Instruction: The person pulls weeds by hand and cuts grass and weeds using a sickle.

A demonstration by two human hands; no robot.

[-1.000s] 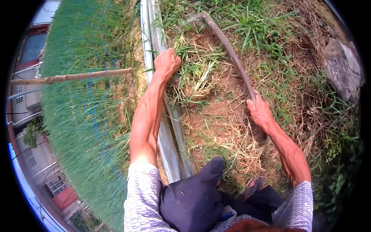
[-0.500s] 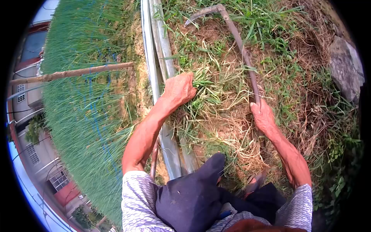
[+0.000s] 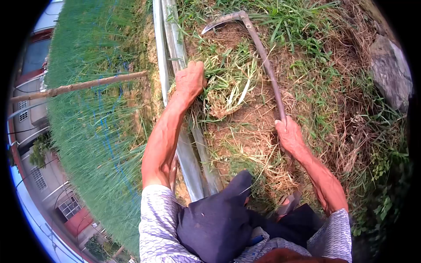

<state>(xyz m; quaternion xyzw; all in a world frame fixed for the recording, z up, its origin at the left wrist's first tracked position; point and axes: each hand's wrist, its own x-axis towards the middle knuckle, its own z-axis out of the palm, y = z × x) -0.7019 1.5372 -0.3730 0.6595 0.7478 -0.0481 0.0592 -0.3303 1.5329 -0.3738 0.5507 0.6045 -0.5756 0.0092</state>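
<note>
My left hand [image 3: 190, 80] is closed around a bunch of grass [image 3: 228, 83], beside the long pale plastic-like strips. Some stems stick out to the right of the fist; the part inside the fingers is hidden. My right hand [image 3: 291, 135] grips the lower end of the wooden handle of a sickle [image 3: 266, 61]. Its curved metal blade points left at the top of the view, just above the ground, beyond the grass bunch. Bare soil and dry cut stems [image 3: 258, 147] lie between my hands.
Pale long strips [image 3: 188, 162] run along the left edge of the path. Beyond them grows a dense bed of thin green plants [image 3: 92, 144], crossed by a wooden pole [image 3: 83, 83]. A grey rock [image 3: 391, 72] sits at the right. My knee [image 3: 219, 215] is bent below.
My left hand has moved up and to the left, with the grass bunch shifting and pale stems turning over. My right hand and the sickle have moved slightly left.
</note>
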